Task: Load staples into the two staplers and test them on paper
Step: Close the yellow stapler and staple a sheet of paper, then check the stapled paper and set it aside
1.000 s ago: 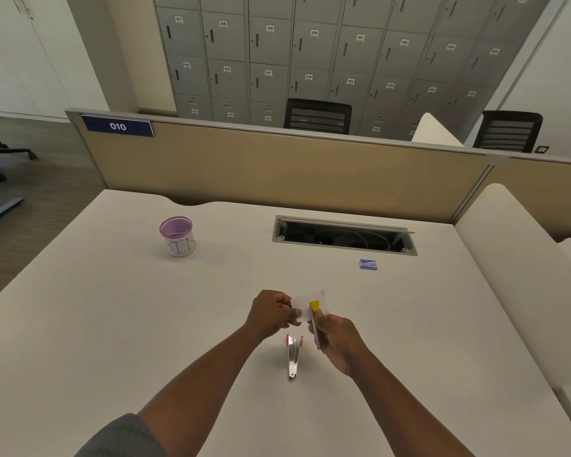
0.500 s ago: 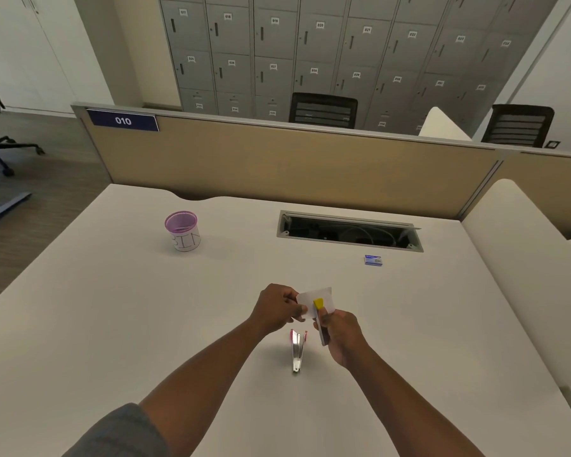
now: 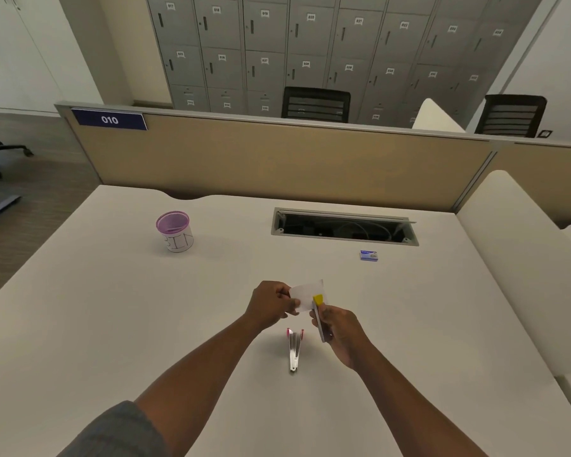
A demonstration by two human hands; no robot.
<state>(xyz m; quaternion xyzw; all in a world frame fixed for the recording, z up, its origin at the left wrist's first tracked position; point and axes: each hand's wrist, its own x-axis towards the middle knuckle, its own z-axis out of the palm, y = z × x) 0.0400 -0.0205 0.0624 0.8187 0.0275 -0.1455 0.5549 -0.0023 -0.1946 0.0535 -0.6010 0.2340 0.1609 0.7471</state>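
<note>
While the left hand (image 3: 271, 305) pinches the paper slip (image 3: 307, 291) by its left edge, the right hand (image 3: 338, 328) grips the yellow-tipped stapler (image 3: 320, 316) with fingers curled round its body — both held above the tabletop (image 3: 112, 324). This stapler's long axis runs from the right palm up and away toward the slip, and its yellow nose meets the slip's lower right corner; whether the paper sits between the jaws cannot be determined. By judgement, the test squeeze falls to the right hand, since it alone holds the tool. Just below the slip, between the two wrists, the pink-tipped stapler (image 3: 294, 349) lies on the tabletop, its length pointing away from the person — near either hand. Beyond the slip to the right rests the staple box (image 3: 369, 255); well beyond to the left stands a purple mesh cup (image 3: 174, 230). Nothing obstructs the squeeze.
</note>
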